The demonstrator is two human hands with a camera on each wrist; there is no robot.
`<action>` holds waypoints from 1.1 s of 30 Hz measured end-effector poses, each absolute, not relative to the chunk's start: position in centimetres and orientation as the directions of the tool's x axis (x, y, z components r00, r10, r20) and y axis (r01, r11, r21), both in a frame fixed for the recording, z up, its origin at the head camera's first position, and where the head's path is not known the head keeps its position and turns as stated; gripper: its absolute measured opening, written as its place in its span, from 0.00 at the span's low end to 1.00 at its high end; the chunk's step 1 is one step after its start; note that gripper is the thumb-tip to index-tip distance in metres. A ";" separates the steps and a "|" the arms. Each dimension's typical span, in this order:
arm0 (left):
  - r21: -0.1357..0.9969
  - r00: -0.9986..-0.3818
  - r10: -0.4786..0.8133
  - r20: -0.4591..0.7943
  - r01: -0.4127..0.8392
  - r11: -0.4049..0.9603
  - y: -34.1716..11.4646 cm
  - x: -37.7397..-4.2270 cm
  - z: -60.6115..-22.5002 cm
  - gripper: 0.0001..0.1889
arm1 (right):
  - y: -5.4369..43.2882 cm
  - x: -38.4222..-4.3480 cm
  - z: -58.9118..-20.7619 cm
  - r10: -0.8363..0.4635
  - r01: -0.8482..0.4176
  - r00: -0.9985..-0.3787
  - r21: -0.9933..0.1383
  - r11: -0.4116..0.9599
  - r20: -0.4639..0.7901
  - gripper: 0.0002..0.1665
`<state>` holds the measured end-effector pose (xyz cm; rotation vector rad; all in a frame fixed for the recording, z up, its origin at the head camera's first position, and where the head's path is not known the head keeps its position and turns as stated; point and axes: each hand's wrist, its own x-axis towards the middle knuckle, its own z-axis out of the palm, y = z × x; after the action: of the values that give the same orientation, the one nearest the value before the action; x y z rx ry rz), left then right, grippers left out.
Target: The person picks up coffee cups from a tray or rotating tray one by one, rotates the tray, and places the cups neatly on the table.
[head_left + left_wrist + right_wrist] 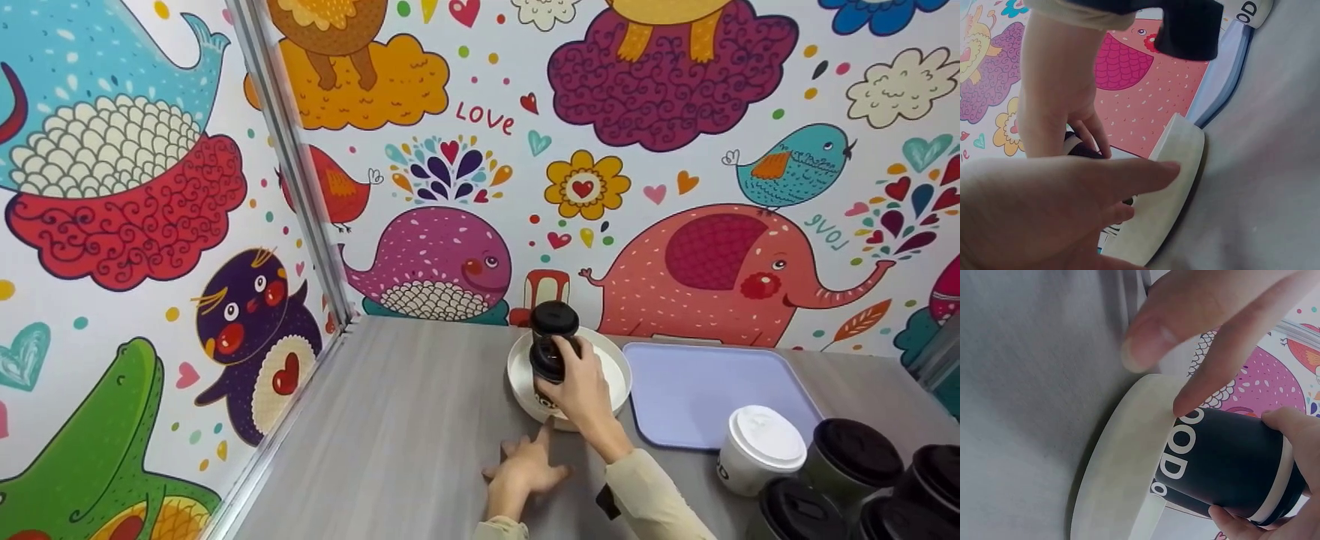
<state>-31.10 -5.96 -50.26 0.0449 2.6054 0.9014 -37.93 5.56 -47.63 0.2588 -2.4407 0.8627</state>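
A shallow cream bowl (616,375) stands at the back of the table with two black-lidded paper cups in it. My right hand (586,394) grips the nearer black cup (1224,461) around its upper part and lid, from above. That cup, with white lettering near its base, stands upright or nearly so; whether it touches the bowl's floor is hidden. Behind it is the second cup (555,316). Spread fingers show on my left hand (527,466), low at the bowl's near side. One fingertip reaches the rim, close to the cup's base; contact cannot be told.
A lilac tray (705,390) lies right of the bowl. A white cup (761,450) with a white lid and several black-lidded cups (855,454) crowd the front right. Behind the table (397,405) rises a cartoon-printed wall, with a metal post (300,165) at its left corner.
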 end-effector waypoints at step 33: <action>0.599 -0.945 0.152 -0.291 -0.056 0.799 -6.0 -30.8 -50.4 0.42 | 7.6 -36.4 -46.4 0.018 -0.367 -0.781 -0.481 0.796 0.624 0.39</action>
<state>-30.78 -6.01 -50.41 0.0737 2.6619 0.9011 -36.39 7.60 -46.40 0.2572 -2.3523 0.8005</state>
